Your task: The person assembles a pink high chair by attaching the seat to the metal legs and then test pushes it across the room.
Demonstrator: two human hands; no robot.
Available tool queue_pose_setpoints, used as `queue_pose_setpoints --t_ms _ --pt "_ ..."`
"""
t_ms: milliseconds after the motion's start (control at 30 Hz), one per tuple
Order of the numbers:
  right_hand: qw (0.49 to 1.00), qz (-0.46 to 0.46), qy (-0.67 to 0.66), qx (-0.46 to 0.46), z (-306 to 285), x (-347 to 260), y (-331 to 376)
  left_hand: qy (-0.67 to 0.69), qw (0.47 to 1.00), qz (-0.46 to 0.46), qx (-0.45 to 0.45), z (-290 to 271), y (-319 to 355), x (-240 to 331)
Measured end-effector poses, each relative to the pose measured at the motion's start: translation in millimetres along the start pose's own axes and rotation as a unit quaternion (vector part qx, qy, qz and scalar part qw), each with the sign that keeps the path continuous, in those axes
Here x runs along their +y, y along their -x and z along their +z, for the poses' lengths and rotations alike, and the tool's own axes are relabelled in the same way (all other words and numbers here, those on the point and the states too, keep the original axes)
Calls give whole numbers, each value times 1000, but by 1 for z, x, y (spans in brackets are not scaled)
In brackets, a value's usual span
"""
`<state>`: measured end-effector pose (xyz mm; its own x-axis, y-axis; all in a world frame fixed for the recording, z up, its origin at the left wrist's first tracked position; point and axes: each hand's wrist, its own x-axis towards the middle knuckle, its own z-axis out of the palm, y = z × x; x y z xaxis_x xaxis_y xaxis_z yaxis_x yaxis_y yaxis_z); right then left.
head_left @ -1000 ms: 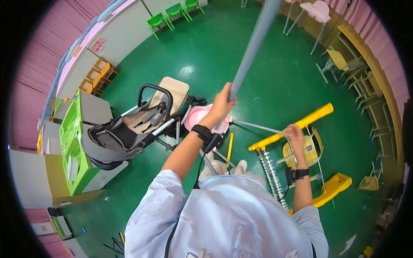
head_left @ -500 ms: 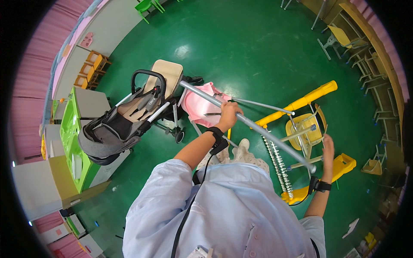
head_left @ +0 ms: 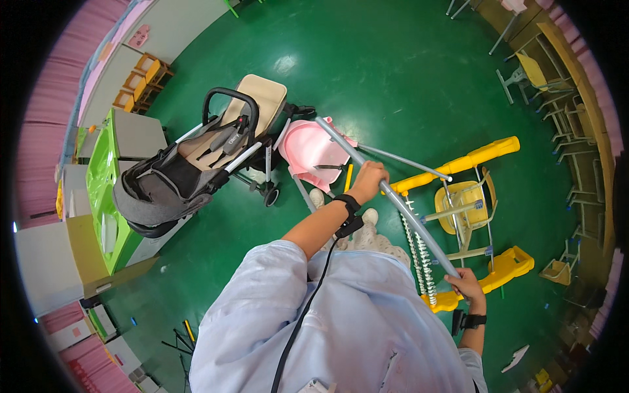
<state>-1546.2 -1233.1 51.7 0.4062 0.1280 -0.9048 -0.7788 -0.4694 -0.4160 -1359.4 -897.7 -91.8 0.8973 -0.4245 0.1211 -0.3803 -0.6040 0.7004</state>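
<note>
A long grey metal pole point(head_left: 422, 232) slants across in front of my body. My left hand point(head_left: 368, 181) is closed around its upper half. Near the pole's lower end, my right hand point(head_left: 466, 285) has its fingers wrapped about it. Beyond the pole's upper end lies a pink plastic seat point(head_left: 312, 149) with thin grey metal legs, close by my shoes. To the right of the pole are a yellow plastic bar point(head_left: 468, 159), white ridged strips point(head_left: 426, 262) and a yellow moulded piece point(head_left: 510, 267). A small yellow chair point(head_left: 458, 208) lies tipped over between them.
A grey and beige stroller point(head_left: 196, 164) stands at the left, beside a bright green play unit point(head_left: 105, 203). Wooden chairs point(head_left: 141, 82) line the far left wall. Several small chairs point(head_left: 563, 121) stand along the right wall. Black rods point(head_left: 180, 340) lie at lower left.
My right hand, free of the pole before, has come down and left and taken hold of its lower end. My left hand and the pole have shifted right and slightly down in view.
</note>
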Motion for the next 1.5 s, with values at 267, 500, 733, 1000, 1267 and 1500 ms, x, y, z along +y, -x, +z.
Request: queue_pose_setpoints --t_ms 267,500,733,1000,1267,1500 --pt "943 -137 197 233 67 -82 -82 -148 945 -287 -39 -47 47 -58" --pt "902 -96 286 309 74 -135 -152 -37 837 -447 -314 -60 174 -131" --pt "869 -97 381 299 72 -198 -190 93 833 -462 -289 -32 181 -132" --pt "850 -38 444 281 74 -244 -219 99 789 -535 -283 15 199 -147" --pt "839 -23 464 284 75 -247 -227 103 770 -570 -267 -10 192 -139" --pt "832 -25 471 291 76 -244 -229 96 772 -569 -267 -7 189 -139"
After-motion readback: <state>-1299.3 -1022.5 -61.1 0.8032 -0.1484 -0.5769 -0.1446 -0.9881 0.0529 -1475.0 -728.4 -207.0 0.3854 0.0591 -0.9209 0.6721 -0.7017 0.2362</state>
